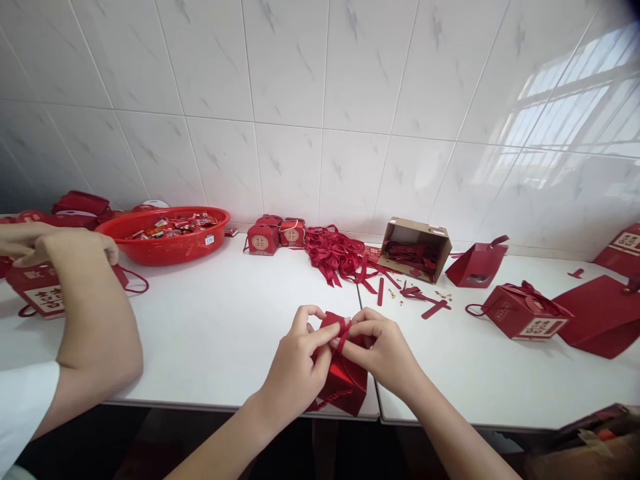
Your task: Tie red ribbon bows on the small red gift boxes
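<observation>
A shiny red gift box (354, 385) stands at the table's front edge, near the seam between two tabletops. My left hand (303, 357) is closed at the box's top, its fingertips pinching a red ribbon (343, 341). From the other side my right hand (381, 339) also pinches the ribbon, thumb and forefinger close to the left fingertips. The exact crossing of the ribbon is partly hidden by my fingers. A twisted red cord (334, 399) hangs across the lower front of the box.
At left, a co-worker's arm (95, 300) reaches over another red box (43, 290). Behind stand a red basin (175, 252) of wrapped sweets, small red boxes (263, 237), a ribbon pile (335, 253) and a cardboard box (440, 257). Finished-looking red boxes (523, 312) stand right.
</observation>
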`<state>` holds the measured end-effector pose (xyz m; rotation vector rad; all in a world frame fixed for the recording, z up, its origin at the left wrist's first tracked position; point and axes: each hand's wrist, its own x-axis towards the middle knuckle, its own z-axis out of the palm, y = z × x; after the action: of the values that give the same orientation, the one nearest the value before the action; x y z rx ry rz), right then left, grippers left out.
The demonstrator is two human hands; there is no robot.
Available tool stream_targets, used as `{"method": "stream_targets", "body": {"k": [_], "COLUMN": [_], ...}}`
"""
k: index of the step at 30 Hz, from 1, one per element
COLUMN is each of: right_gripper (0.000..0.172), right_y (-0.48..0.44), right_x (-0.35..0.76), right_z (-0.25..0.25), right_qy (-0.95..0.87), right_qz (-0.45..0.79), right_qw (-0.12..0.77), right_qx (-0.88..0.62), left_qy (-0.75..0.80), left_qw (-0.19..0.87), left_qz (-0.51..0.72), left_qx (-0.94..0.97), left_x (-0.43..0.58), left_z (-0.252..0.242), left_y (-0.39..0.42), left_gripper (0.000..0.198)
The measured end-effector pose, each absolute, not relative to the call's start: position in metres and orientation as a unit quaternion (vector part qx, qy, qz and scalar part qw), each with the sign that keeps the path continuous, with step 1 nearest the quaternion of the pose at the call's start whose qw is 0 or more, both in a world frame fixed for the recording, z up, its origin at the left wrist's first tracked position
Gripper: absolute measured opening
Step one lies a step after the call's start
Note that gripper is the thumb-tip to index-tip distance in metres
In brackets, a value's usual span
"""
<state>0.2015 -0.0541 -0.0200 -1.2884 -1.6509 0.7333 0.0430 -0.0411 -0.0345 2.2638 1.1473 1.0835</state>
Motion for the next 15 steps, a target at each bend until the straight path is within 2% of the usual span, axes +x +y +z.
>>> {"method": "stream_targets", "body": {"k": [5,11,15], "right_gripper": [0.007,0.011,0.006], "right_y": [-0.052,-0.039,-0.038], "right_x": [0.207,0.216,0.222], "right_z": [-0.014,-0.006,-0.003], "right_qy": [-0.678,-0.73,-0.749], "right_qz": [0.324,0.377,0.359], "right_qw": [0.406,0.319,0.297], "right_qx": [-0.52,-0.471,-0.471], "left_qy": [0.347,0.239,0.254], "left_qw": [0.185,0.183,0.194], "left_qz": [0.345,0.331,0.351], "left_qx": [0.852,0.894,0.88], "left_x": [0.032,0.027,0.027], "left_z": [-0.029,-0.022,-0.019], "left_y": [-0.038,-0.02,-0.011], "left_gripper": [0.032,0.028,0.019]}}
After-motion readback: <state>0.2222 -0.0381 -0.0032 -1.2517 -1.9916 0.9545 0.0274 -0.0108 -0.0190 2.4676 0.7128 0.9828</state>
